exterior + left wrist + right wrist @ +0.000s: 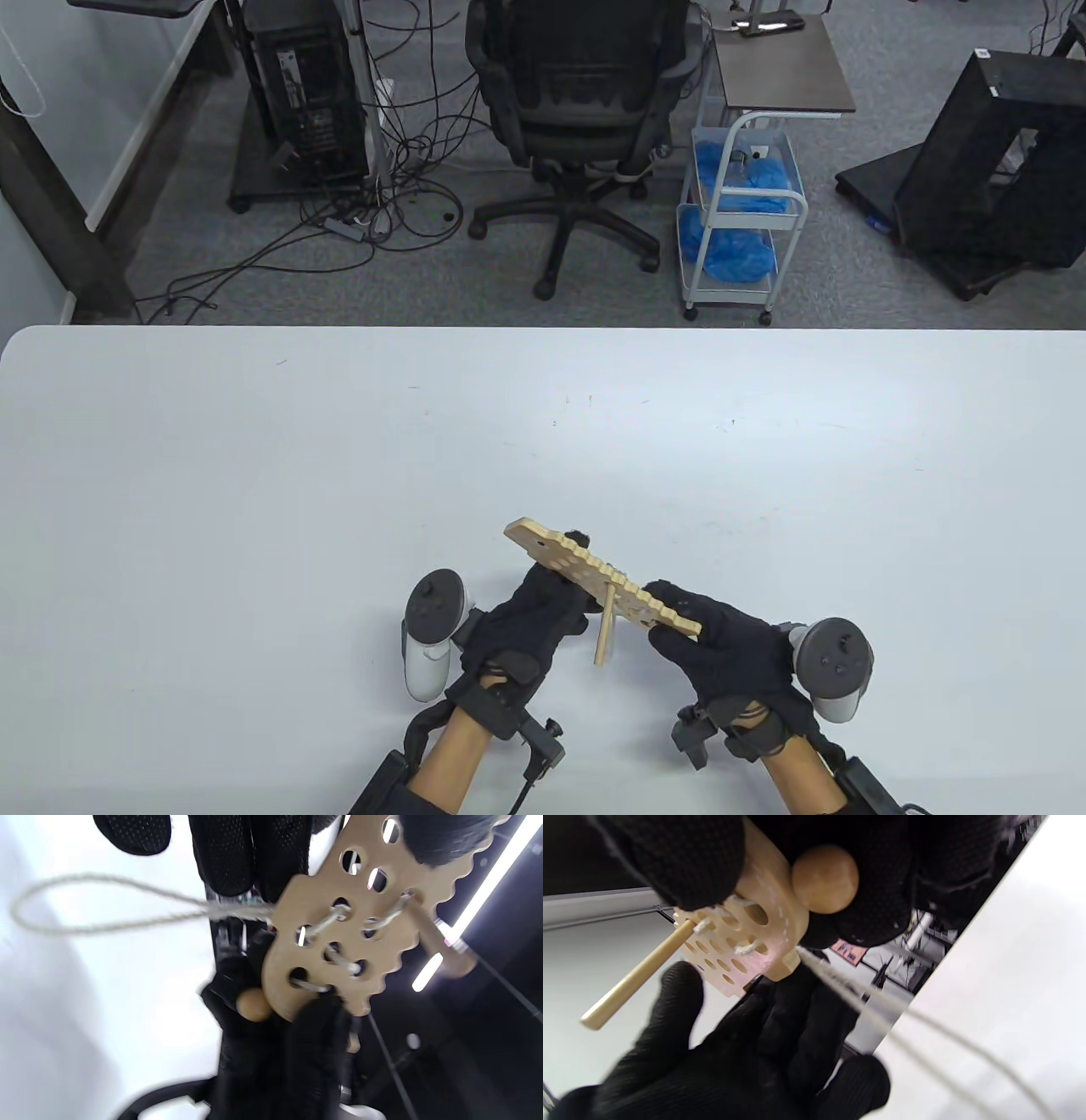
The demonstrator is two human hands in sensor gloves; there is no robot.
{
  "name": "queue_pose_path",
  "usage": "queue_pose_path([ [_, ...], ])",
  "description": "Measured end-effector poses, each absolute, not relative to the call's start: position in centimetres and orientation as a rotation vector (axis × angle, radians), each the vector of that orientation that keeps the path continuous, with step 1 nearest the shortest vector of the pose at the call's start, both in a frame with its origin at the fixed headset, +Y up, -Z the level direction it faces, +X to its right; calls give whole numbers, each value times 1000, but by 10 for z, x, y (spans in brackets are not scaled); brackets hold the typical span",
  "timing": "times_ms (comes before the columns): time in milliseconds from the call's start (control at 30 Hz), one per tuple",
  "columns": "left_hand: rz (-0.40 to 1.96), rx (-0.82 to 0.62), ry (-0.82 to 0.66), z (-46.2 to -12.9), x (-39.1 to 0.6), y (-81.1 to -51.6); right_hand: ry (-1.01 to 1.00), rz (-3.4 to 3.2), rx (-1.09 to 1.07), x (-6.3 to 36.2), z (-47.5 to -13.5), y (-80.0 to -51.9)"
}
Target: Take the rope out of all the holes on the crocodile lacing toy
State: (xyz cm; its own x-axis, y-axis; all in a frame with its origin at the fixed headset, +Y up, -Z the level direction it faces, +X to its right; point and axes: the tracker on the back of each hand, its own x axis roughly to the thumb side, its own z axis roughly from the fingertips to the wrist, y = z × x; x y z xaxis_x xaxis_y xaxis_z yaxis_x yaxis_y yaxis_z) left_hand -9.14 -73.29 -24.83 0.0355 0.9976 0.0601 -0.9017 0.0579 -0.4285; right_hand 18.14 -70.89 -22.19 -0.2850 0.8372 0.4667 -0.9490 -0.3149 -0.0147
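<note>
Spanning both gloved hands above the white table (254,475): one pale wooden crocodile lacing board (585,573) with scalloped edge and many round holes, held clear of the tabletop near its front edge, tilted, far end up-left.

Left hand (530,624), black sensor glove: fingers curled round the middle of the board from below, grasping it; a fingertip shows over the far edge.

Right hand (721,649), black sensor glove: thumb and fingers pinch the near right end of the board.

White twisted rope (127,906): laced through several holes in short stitches across the board face in the left wrist view; a long loop hangs free off the board edge.

Plain wooden lacing stick (606,626): pokes out from the board's underside, hanging down between the two hands, rope tied at its upper end.

Round wooden knob (825,878): sits at the board's right end, against the right glove.

Background, floor beyond the table: black office chair (577,110); white wire trolley (738,221) with blue contents.
</note>
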Motion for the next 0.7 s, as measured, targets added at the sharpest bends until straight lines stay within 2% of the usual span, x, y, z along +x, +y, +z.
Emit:
queue_pose_path([
  [133,1365,-270,-300,-246,-93,-732,-487,2014,455,178,-214,-702],
  [233,1390,-322,-290,-247,-92,-735,-560,2120,478,176,-211,-699],
  [533,1407,-372,-316,-249,-93,-737,-737,2289,517,168,-200,-692],
  [600,1468,-417,-363,-250,-90,-738,-738,2316,528,167,-200,-693],
  [700,1464,-427,-353,-251,-89,-741,-743,2318,521,167,-200,-694],
])
